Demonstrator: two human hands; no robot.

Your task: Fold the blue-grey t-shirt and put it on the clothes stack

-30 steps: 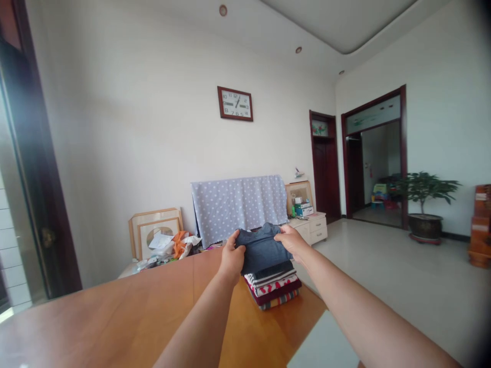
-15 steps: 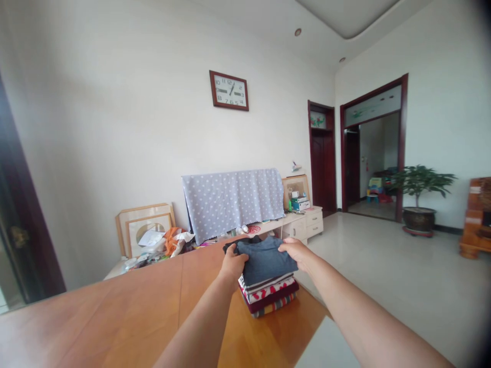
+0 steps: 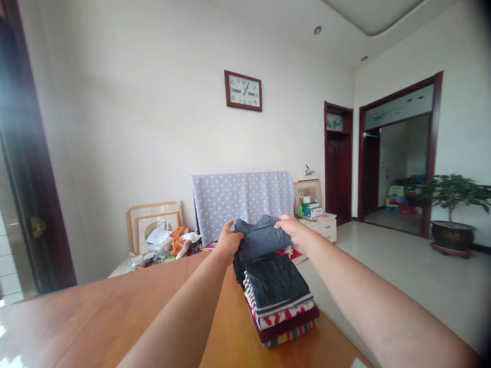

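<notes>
A folded blue-grey garment point(image 3: 264, 239) is stretched between my hands, raised at the far side of a stack of folded clothes. My left hand point(image 3: 229, 242) pinches its left edge, thumb on top. At the upper right edge, my right hand point(image 3: 292, 228) grips it the same way. Below, the top of the stack is a dark, textured folded garment point(image 3: 278, 278). Under that lie striped, red-and-white patterned, maroon point(image 3: 287, 325) and multicoloured striped layers. Some black cloth point(image 3: 238, 268) shows behind the stack's left side, partly hidden.
The stack sits near the right edge of a wooden table point(image 3: 153, 301). Beyond it stands a low white cabinet point(image 3: 327, 228) with boxes and a frame. A polka-dot cloth point(image 3: 241, 202) covers something large there. Papers and bags point(image 3: 169, 243) lie to its left. A potted plant point(image 3: 452, 230) stands right.
Both hands have lifted the blue-grey garment up and away from the stack, uncovering the dark garment beneath. The view has shifted left, so the room appears further right.
</notes>
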